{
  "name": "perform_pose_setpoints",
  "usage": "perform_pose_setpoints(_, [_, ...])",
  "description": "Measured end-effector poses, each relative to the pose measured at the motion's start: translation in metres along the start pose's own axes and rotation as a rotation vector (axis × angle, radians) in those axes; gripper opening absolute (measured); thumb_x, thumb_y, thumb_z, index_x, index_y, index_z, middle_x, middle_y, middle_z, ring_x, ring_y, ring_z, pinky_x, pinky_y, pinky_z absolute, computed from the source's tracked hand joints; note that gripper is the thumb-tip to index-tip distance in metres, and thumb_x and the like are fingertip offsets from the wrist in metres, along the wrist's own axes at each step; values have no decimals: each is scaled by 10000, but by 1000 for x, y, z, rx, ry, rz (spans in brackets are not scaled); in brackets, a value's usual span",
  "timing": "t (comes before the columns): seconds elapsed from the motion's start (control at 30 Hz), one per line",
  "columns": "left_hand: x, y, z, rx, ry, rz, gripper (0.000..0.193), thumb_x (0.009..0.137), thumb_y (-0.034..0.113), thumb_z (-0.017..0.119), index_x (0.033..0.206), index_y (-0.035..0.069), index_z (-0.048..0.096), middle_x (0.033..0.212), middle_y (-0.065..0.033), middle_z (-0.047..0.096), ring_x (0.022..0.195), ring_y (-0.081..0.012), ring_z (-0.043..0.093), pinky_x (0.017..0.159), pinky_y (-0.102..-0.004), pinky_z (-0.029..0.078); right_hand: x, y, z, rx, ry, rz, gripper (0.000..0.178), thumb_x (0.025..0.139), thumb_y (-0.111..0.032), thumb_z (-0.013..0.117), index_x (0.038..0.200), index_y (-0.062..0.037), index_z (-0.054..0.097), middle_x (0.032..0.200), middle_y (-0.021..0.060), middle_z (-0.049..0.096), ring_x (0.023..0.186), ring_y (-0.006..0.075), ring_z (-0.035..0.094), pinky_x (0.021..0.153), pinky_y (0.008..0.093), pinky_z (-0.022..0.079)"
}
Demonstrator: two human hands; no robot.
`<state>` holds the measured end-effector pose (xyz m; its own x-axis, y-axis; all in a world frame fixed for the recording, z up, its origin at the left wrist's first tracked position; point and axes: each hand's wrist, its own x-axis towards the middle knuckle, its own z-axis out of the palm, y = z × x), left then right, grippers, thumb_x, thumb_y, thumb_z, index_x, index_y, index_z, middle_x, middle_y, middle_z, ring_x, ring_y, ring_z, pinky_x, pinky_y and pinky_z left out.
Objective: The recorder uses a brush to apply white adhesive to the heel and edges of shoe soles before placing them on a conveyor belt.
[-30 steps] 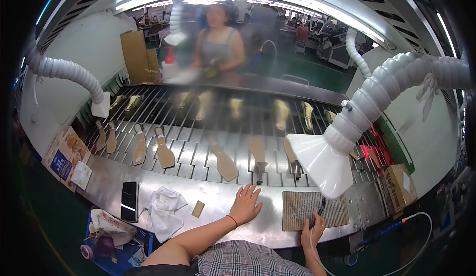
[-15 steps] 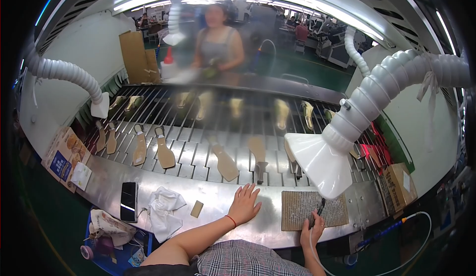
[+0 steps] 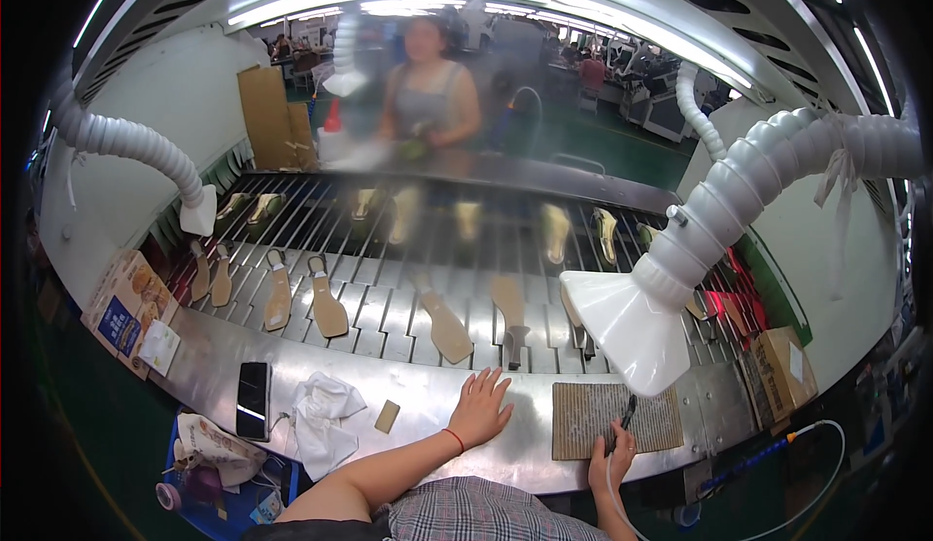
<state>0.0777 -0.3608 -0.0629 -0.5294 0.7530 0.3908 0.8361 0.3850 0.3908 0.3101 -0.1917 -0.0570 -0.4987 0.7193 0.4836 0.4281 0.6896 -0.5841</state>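
My left hand lies flat on the steel ledge, fingers spread, holding nothing. Its fingertips are just short of the slatted conveyor. My right hand is closed around a slim dark pen-like tool, tip pointing up and away; a thin clear tube runs by this hand. Beneath that tool lies a ridged cardboard mat. Several tan shoe soles rest on the conveyor; one heeled sole lies beyond my left hand, and another sole sits left of it.
A white suction hood hangs over the mat's far edge. On the ledge to the left are a tan block, a white cloth and a phone. Cartons stand at both ends. Across the conveyor stands a co-worker, blurred by a screen.
The whole view has shifted slightly, with things appearing a little lower. Both my hands keep their places, the right one still holding the tool.
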Motion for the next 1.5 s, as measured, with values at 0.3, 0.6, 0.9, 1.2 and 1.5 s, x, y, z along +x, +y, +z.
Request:
perform_pose_setpoints(0.3, [0, 0, 0, 38, 21, 9, 546, 922, 346, 567, 1362, 34, 484, 1460, -199, 409, 1394, -366, 327, 1153, -509, 223, 2, 4, 0, 7, -12, -7, 431, 785, -45, 654, 1206, -11, 563, 1283, 184, 594, 1167, 380, 468, 1062, 463, 313])
perform_pose_setpoints(0.6, [-3, 0, 0, 54, 24, 1, 543, 929, 371, 547, 1370, 60, 489, 1471, -180, 414, 1404, -336, 332, 1166, -485, 214, 1, 6, 2, 16, 12, -6, 435, 772, -38, 659, 1196, -8, 568, 1247, 190, 603, 1145, 371, 485, 1049, 453, 329])
perform_pose_setpoints(0.9, [-4, -3, 4, 68, 46, 21, 549, 922, 376, 558, 1366, 59, 500, 1460, -188, 422, 1384, -349, 346, 1153, -492, 233, -1, 6, 1, 30, 21, -13, 426, 773, -35, 654, 1192, -16, 576, 1252, 191, 597, 1145, 369, 485, 1053, 453, 331])
perform_pose_setpoints(1.2, [-5, -2, 3, 62, 43, 14, 536, 921, 378, 563, 1352, 62, 520, 1458, -191, 422, 1381, -352, 351, 1156, -492, 234, -1, 1, -2, 18, 19, 3, 426, 772, -40, 653, 1190, -12, 574, 1259, 187, 596, 1147, 368, 488, 1048, 454, 335])
perform_pose_setpoints(1.5, [-7, -4, 4, 35, 76, 25, 521, 924, 380, 567, 1340, 68, 531, 1448, -192, 436, 1376, -354, 362, 1153, -487, 246, -3, -2, -4, 25, 0, 29, 428, 779, -23, 644, 1200, -16, 565, 1271, 188, 590, 1161, 368, 481, 1049, 457, 328])
